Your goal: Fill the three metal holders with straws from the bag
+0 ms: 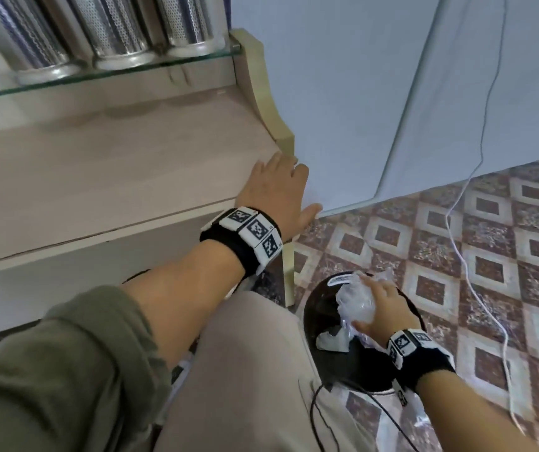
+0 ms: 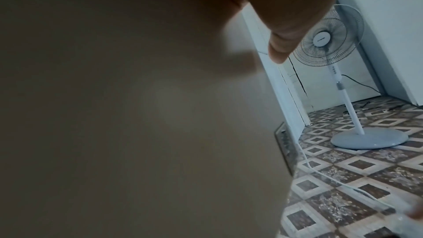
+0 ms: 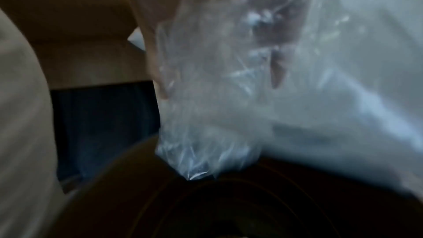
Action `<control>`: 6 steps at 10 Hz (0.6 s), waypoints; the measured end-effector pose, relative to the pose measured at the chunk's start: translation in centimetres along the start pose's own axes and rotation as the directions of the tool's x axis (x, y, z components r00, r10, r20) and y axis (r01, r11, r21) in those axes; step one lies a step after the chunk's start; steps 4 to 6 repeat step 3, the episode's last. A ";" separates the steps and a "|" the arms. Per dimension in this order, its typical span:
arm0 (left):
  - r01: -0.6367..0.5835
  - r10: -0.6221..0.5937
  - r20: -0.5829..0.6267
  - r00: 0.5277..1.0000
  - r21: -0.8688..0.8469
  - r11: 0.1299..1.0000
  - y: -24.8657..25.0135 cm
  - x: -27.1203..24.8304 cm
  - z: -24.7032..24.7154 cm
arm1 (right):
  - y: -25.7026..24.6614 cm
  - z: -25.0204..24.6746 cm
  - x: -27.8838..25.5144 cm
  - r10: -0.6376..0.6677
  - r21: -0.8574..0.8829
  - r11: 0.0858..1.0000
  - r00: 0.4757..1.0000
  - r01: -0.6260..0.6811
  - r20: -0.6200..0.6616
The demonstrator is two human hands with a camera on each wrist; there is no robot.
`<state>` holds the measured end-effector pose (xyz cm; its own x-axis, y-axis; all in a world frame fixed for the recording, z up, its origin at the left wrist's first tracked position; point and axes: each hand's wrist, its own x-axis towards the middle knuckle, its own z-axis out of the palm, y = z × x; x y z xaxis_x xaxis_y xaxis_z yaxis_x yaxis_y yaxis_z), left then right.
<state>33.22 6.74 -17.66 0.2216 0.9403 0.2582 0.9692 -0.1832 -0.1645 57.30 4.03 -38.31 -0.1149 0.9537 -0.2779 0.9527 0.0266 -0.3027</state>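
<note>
Three perforated metal holders [image 1: 115, 31] stand in a row on a glass shelf [image 1: 105, 76] at the top left of the head view; their tops are cut off by the frame. My left hand [image 1: 281, 187] rests flat on the right corner of the wooden shelf [image 1: 115, 177] below them, fingers straight and holding nothing. Its thumb [image 2: 281, 50] shows in the left wrist view. Lower right, my right hand [image 1: 375, 305] grips a crumpled clear plastic bag [image 1: 356, 301] just above a dark round bin [image 1: 343, 363]. The bag [image 3: 228, 79] fills the right wrist view. No straws are visible.
White scraps [image 1: 331, 340] lie inside the bin. A white cable [image 1: 476, 288] trails across the patterned tile floor [image 1: 490, 256] on the right. A pale wall [image 1: 359, 93] stands right of the shelf unit. A standing fan [image 2: 329, 39] stands further along the floor.
</note>
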 end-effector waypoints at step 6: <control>-0.004 0.004 -0.028 1.000 -0.011 1.000 0.3 -0.1 0.3 | -2.6 4.1 4.7 -0.191 0.086 0.981 0.951 0.175 0.244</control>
